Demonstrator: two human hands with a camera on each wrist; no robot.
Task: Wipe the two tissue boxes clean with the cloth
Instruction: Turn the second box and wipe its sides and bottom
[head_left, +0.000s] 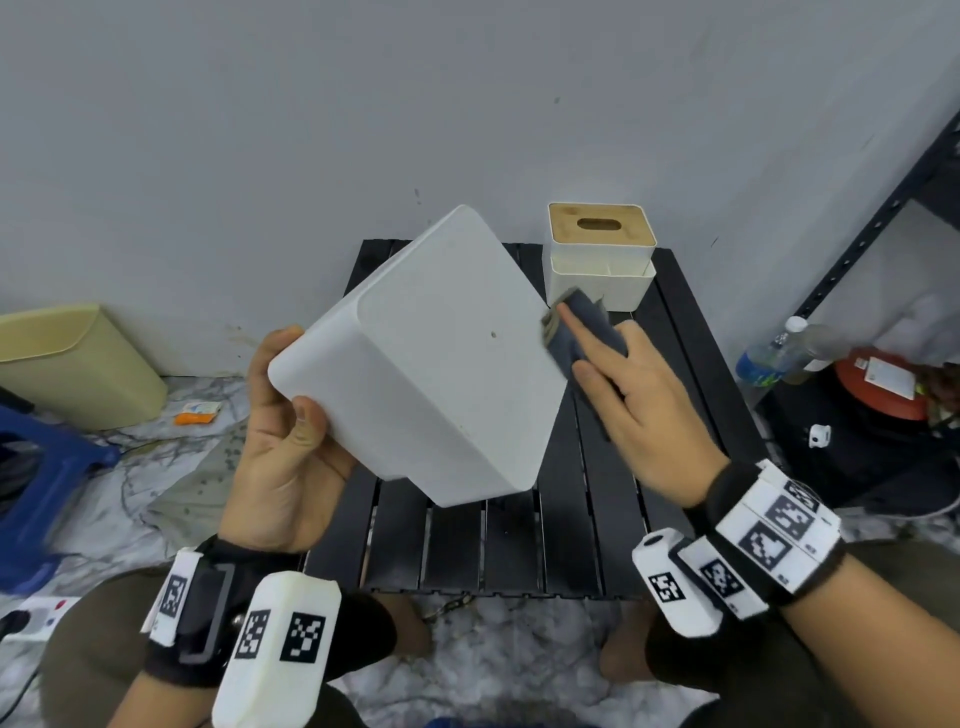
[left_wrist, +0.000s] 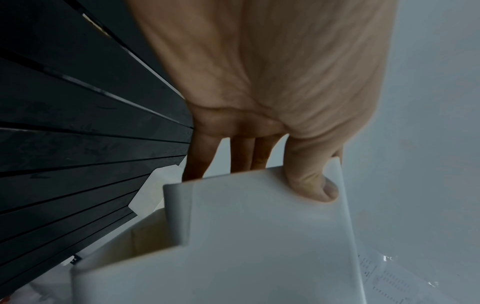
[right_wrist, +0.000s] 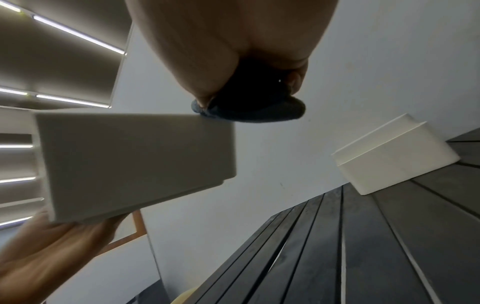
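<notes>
A white tissue box (head_left: 431, 358) is held tilted above the black slatted table (head_left: 519, 545), its underside facing me. My left hand (head_left: 291, 421) grips its near left end, thumb (left_wrist: 311, 185) on the flat face and fingers behind. My right hand (head_left: 618, 384) holds a folded dark grey cloth (head_left: 582, 332) against the box's right edge; the cloth (right_wrist: 249, 109) touches the box (right_wrist: 130, 164) corner. The second white tissue box (head_left: 600, 260), with a wooden slotted lid, stands on the table's far right, also seen as a white box (right_wrist: 394, 160) on the slats.
A beige bin (head_left: 72, 364) and a blue stool (head_left: 36, 478) stand on the floor at left. A black metal shelf (head_left: 883, 218) with a plastic bottle (head_left: 774, 353) and a red lid (head_left: 883, 384) is at right. A grey wall backs the table.
</notes>
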